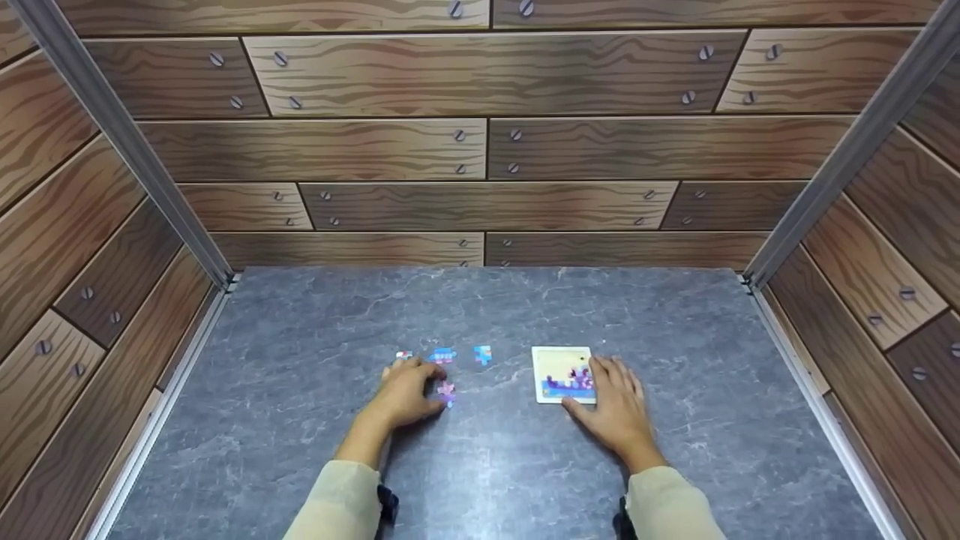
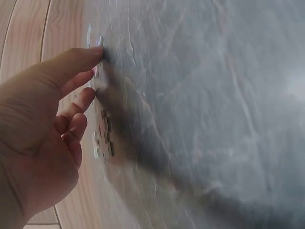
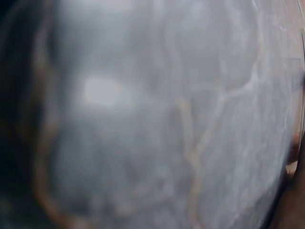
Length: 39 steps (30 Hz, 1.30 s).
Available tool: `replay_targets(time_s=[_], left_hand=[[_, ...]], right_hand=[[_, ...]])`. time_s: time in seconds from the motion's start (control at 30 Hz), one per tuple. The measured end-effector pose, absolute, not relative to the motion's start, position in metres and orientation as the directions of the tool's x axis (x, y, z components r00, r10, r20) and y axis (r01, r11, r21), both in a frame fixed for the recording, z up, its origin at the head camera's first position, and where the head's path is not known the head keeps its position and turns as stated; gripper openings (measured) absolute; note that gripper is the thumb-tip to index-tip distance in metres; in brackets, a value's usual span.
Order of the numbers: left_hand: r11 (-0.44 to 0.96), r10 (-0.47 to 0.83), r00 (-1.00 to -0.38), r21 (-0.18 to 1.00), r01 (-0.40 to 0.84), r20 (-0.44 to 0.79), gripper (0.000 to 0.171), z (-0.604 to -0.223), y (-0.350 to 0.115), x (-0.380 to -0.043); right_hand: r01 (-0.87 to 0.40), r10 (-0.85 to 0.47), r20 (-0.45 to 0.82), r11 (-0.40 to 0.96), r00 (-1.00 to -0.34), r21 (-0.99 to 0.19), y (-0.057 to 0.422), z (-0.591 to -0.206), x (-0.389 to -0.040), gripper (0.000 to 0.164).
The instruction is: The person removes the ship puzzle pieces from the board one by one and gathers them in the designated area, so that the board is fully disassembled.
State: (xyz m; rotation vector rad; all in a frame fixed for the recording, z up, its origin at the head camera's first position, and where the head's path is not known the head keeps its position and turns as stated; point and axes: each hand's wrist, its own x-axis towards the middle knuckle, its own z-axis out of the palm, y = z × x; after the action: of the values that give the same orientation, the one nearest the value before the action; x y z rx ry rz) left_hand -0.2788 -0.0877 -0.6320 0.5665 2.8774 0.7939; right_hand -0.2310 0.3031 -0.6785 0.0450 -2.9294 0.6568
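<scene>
My left hand (image 1: 405,394) is low over the table, thumb and index finger spread on either side of a pink-and-purple jigsaw piece (image 1: 446,389). In the left wrist view its fingertips are right at the tabletop, and a jigsaw piece (image 2: 105,136) lies beside the lower fingers. Just beyond that hand are a blue-and-pink piece (image 1: 442,355) and a small piece (image 1: 403,355) partly covered by fingers. My right hand (image 1: 619,409) rests with extended fingers along the right side of a cream puzzle board (image 1: 559,360), thumb at its near edge. Purple and blue pieces fill the board's lower part.
Another blue jigsaw piece (image 1: 483,355) lies between the left hand and the board. The grey marbled table (image 1: 480,307) is enclosed by wood-patterned walls (image 1: 480,150) at the back and sides. The right wrist view is mostly blurred tabletop.
</scene>
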Motion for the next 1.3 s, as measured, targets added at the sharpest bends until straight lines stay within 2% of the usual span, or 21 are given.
replay_targets(time_s=[0.13, 0.47, 1.07, 1.3], left_hand=[[0.805, 0.362, -0.932, 0.505, 0.311, -0.004, 0.043, -0.633, -0.091, -0.276], [0.81, 0.342, -0.939, 0.504, 0.302, 0.012, 0.025, -0.636, -0.092, -0.274], [0.799, 0.341, -0.94, 0.527, 0.29, 0.001, 0.031, -0.632, -0.093, -0.275], [0.75, 0.386, -0.92, 0.558, 0.355, 0.067, 0.034, -0.617, -0.061, -0.279]], right_hand=[[-0.061, -0.001, 0.14, 0.904, -0.99, -0.424, 0.302, -0.677, -0.232, 0.099], [-0.053, 0.009, 0.141, 0.902, -0.99, -0.429, 0.3, -0.679, -0.23, 0.099], [-0.049, 0.011, 0.139, 0.904, -0.99, -0.425, 0.302, -0.678, -0.232, 0.101], [-0.049, 0.013, 0.142, 0.904, -0.99, -0.424, 0.302, -0.677, -0.231, 0.102]])
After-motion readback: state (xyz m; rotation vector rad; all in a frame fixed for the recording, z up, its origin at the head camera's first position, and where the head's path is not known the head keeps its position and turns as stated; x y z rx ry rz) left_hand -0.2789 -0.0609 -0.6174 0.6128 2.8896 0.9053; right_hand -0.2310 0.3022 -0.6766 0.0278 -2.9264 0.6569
